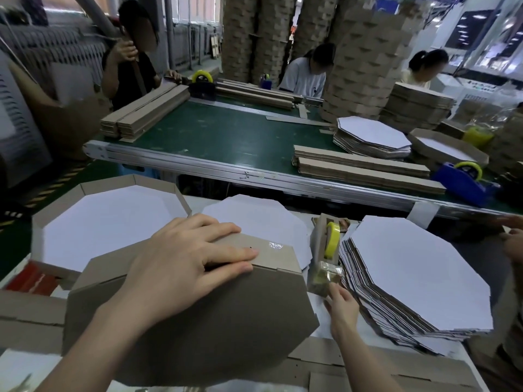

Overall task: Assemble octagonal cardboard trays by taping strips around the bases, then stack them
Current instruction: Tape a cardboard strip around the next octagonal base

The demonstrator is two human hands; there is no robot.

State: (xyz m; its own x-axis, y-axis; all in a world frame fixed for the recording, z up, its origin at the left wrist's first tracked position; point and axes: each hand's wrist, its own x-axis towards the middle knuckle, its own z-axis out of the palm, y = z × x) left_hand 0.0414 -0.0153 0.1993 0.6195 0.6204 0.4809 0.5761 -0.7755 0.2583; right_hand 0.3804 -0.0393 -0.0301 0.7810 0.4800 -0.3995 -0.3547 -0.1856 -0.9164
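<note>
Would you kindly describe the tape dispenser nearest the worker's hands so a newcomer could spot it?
On the white worktable before the green conveyor, look between the upturned brown tray under the left hand and the stack of white octagonal bases. The tape dispenser stands there by the right hand; unlike the blue dispenser and the black dispenser, its body is brown.

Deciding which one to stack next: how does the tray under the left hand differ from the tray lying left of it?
The near tray shows its brown underside and is tilted; the far-left tray lies flat, open side up, white base showing. The left hand presses on the near tray's taped wall; nothing touches the far-left tray. Both are octagonal with brown cardboard walls.
</note>
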